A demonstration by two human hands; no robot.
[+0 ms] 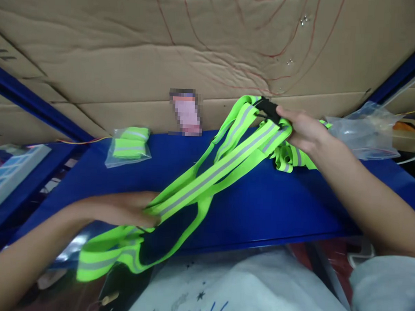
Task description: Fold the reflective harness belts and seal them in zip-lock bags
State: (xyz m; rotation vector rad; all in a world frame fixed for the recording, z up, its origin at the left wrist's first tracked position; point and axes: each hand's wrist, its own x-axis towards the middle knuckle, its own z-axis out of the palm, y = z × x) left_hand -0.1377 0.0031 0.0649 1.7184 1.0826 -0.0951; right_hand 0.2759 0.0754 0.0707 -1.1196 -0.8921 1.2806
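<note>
A neon yellow-green reflective strap harness (206,178) with grey stripes is stretched slantwise between my hands above the blue table. My right hand (303,127) grips its upper end, at a black plastic buckle (268,110). Lower down, my left hand (129,209) is closed around the gathered straps, slightly blurred. Loops of webbing hang below the left hand near the table's front edge. Behind my right hand lies another bunch of the same green straps (290,158), partly covered by the wrist.
A folded green strap in a clear plastic bag (129,146) lies at the back left of the blue table (260,208). A pixelated phone-like object (186,112) leans on the cardboard wall (122,64). Clear plastic bags (363,130) lie at the right, and a white tray (14,174) is at far left.
</note>
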